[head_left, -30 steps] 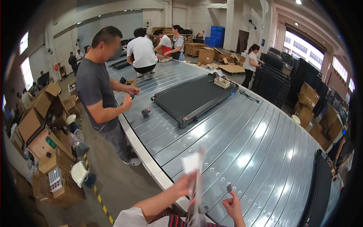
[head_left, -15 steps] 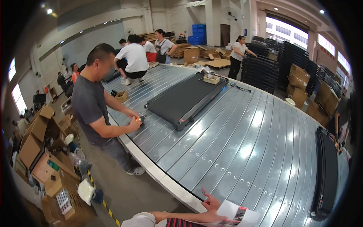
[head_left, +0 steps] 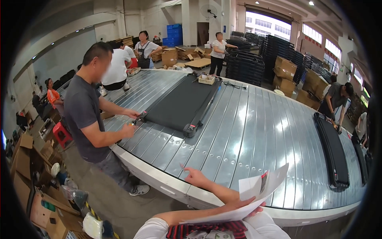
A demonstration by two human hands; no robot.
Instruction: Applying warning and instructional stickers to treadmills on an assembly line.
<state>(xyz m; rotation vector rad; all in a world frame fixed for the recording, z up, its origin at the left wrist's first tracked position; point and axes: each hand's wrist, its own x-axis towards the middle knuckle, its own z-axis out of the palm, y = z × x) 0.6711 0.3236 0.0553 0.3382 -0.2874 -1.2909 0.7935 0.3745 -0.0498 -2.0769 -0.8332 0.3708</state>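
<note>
My left hand (head_left: pixel 243 203), low in the picture, grips some white paper sheets (head_left: pixel 270 183), one bearing a small red and black picture. Their lower part spreads across my lap. My right hand (head_left: pixel 195 177) reaches leftward past the sheets over the near edge of a metal slatted table (head_left: pixel 238 135). Its index finger points out and I see nothing held in it; part of that forearm is hidden behind the paper. Farther off on the table lies a black treadmill-like deck (head_left: pixel 175 103), where a co-worker in grey holds a small tool (head_left: pixel 137 119) at its near left corner.
A small parts box (head_left: pixel 206 79) and a black cable (head_left: pixel 234 85) are at the deck's far end. Another black deck (head_left: pixel 332 151) lies at right, beside another co-worker. Stacked black frames (head_left: pixel 244 63) stand behind the table. Cardboard boxes (head_left: pixel 65 221) crowd the left floor.
My view has turned right, bringing the worker at the right side into sight. More of the paper sheets shows. The co-worker in grey now has the tool at the deck's corner.
</note>
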